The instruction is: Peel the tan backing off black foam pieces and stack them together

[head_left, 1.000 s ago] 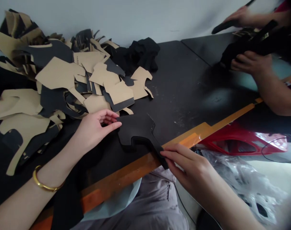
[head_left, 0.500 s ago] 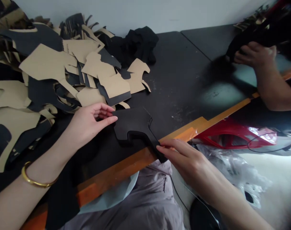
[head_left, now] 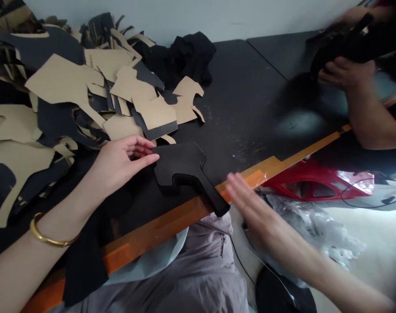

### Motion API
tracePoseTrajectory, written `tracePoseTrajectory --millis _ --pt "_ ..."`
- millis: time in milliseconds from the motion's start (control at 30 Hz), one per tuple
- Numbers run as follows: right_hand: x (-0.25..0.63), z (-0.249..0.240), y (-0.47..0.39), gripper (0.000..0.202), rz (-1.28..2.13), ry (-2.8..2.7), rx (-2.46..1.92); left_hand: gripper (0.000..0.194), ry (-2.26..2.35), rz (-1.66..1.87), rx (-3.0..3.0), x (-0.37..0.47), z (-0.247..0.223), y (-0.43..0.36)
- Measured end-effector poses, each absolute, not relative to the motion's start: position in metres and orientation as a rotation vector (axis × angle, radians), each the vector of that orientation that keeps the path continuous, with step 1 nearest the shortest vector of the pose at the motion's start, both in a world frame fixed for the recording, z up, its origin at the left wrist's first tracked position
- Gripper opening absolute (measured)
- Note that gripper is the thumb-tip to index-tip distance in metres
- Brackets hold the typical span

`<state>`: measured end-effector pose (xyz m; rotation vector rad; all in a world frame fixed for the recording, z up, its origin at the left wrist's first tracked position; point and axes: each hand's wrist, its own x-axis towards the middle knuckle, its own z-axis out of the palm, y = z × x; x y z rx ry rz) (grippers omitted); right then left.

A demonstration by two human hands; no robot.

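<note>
A black moulded panel [head_left: 181, 167] with a notched lower edge and a narrow arm lies on the dark table; its arm juts past the table's front edge. My left hand [head_left: 128, 163] grips the panel's upper left corner between thumb and fingertips. A gold bangle [head_left: 51, 237] circles that wrist. To the right of the arm, my right hand [head_left: 253, 204] is apart from the panel, blurred, its fingers stretched out and holding nothing.
Cut pieces of tan-and-black sheet [head_left: 155, 111] are heaped at left, with crumpled black cloth [head_left: 193, 56] behind. Orange tape [head_left: 159, 228] lines the table edge. A co-worker's hand [head_left: 348, 71] holds something dark at right. A red part [head_left: 299, 182] and clear plastic [head_left: 312, 226] lie below.
My right hand has let go of the panel's arm and moved slightly up and right, fingers straightened. My left hand keeps its hold. The co-worker's second hand has come into view.
</note>
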<state>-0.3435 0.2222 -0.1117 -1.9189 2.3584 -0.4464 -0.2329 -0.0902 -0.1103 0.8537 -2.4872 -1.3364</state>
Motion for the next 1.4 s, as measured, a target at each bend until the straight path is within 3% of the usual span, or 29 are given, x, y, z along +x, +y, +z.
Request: tracePoseTrajectory --millis 100,200,367,700,900,1067,1133,1233,1400 --pt "-0.348 -0.101 0.21 0.072 -0.806 2.652 -1.67 0.034 -2.471 -1.365 0.839 -0.233 -0.11 -0.09" --pt "-0.342 -0.094 0.183 0.066 -0.92 2.592 -1.742 0.035 -2.452 -1.413 0.818 -0.234 -0.11 -0.09" --pt "-0.326 -0.104 0.134 0.05 -0.582 2.337 -2.111 0.033 -2.426 -1.429 0.75 -0.234 -0.113 -0.09" --pt "-0.338 -0.118 0.107 0.057 -0.267 2.265 -2.298 0.024 -2.465 -1.377 0.708 -0.233 -0.113 -0.09" --pt "-0.341 -0.126 0.106 0.062 -0.288 2.21 -2.241 0.02 -2.706 -0.845 0.654 -0.229 -0.108 -0.084" --pt "-0.34 -0.128 0.107 0.062 -0.391 2.175 -2.201 0.055 -2.797 -0.249 0.758 -0.224 -0.098 -0.079" --pt "-0.34 -0.129 0.106 0.062 -0.447 2.149 -2.191 0.056 -2.766 -0.123 0.614 -0.224 -0.091 -0.073" --pt "-0.343 -0.129 0.103 0.063 -0.566 2.102 -2.15 0.052 -2.903 -0.23 0.161 -0.227 -0.087 -0.058" --pt "-0.359 -0.132 0.131 0.055 -0.731 2.148 -1.948 0.076 -3.233 -0.326 0.143 -0.234 -0.101 -0.039"
